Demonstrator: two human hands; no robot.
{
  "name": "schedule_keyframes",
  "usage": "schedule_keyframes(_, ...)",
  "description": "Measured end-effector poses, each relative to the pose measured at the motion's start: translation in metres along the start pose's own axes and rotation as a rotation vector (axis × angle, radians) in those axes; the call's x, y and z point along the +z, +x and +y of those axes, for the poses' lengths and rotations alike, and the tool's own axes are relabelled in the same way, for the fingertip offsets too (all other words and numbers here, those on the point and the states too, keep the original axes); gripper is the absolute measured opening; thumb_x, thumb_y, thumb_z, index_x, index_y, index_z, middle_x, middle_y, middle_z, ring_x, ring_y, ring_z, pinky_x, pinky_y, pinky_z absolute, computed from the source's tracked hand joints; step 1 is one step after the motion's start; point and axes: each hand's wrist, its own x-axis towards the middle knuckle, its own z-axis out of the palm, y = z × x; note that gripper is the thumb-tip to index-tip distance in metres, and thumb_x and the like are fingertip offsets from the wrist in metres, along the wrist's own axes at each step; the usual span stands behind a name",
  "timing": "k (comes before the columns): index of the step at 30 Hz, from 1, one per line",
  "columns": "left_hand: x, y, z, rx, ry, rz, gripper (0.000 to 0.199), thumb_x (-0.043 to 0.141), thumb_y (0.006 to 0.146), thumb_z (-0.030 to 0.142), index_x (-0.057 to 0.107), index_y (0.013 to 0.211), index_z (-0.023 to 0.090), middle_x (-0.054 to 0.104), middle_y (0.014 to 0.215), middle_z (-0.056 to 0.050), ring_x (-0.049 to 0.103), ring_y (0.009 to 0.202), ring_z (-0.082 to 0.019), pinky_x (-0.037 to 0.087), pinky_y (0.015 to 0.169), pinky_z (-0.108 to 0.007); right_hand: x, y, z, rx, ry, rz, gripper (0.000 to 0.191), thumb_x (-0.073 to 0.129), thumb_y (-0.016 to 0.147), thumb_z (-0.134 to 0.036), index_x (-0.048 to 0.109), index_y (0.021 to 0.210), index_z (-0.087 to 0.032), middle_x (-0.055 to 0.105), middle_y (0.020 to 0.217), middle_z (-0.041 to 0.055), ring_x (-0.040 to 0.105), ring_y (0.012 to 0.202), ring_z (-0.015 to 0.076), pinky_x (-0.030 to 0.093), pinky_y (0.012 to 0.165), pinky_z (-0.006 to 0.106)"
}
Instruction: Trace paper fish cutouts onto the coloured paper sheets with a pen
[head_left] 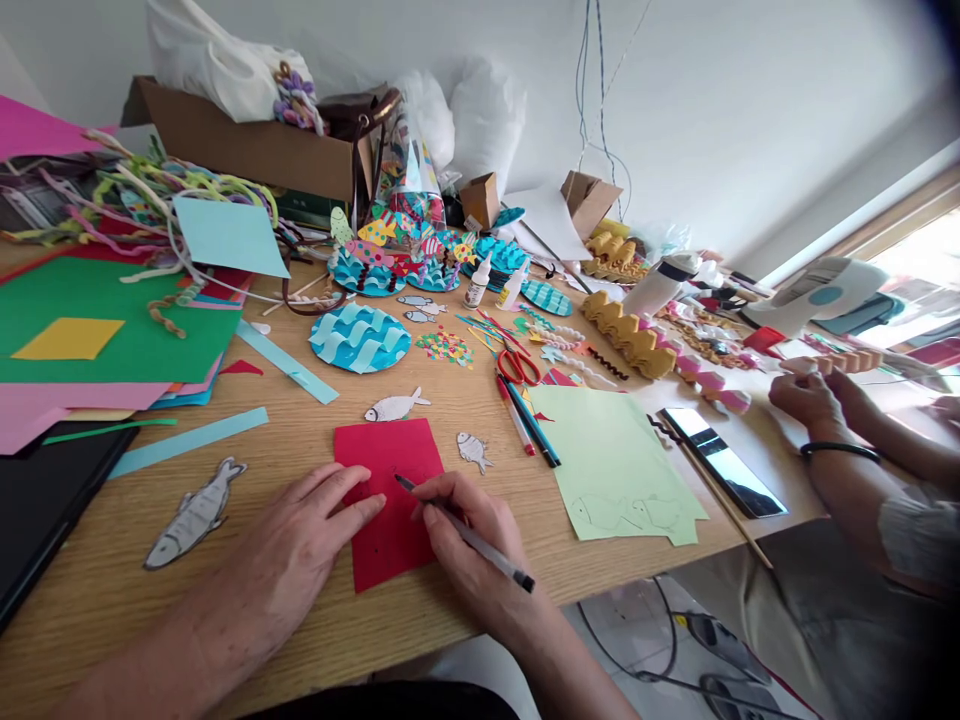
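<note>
On the table before me lies a small sheet of red paper [375, 450]. My left hand [300, 525] rests on its left edge, fingers spread and holding nothing. My right hand [472, 530] grips a pen [480, 545] with a clear barrel, its tip at the red sheet, where faint dark marks show. A white paper fish cutout [397, 405] touches or nearly touches the sheet's top edge. Another fish cutout [474, 451] lies to its right. A larger grey-striped paper fish [196, 515] sits left of my left hand.
Light green paper [615, 450] with drawn fish lies at right, beside markers [529, 420], red-handled scissors [517, 367] and a phone [721, 462]. Blue wavy ovals [360, 338] and glue bottles [478, 282] stand behind. Coloured paper [150, 310] is stacked left. Another person's hands [817, 400] work at far right.
</note>
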Motion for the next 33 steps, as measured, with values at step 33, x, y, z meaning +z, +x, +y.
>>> schedule_keyframes(33, 0.000, 0.002, 0.001, 0.028, 0.014, 0.050, 0.053, 0.032, 0.075, -0.004, 0.063, 0.108, 0.025, 0.060, 0.113, -0.005, 0.053, 0.105, -0.021, 0.051, 0.087, -0.036, 0.003, 0.009, 0.006, -0.105, -0.147, -0.107, 0.018, 0.048, 0.082, -0.013, 0.062, 0.091, -0.020, 0.067, 0.080, 0.0007, 0.061, 0.073, 0.0135, 0.045, 0.071, 0.024)
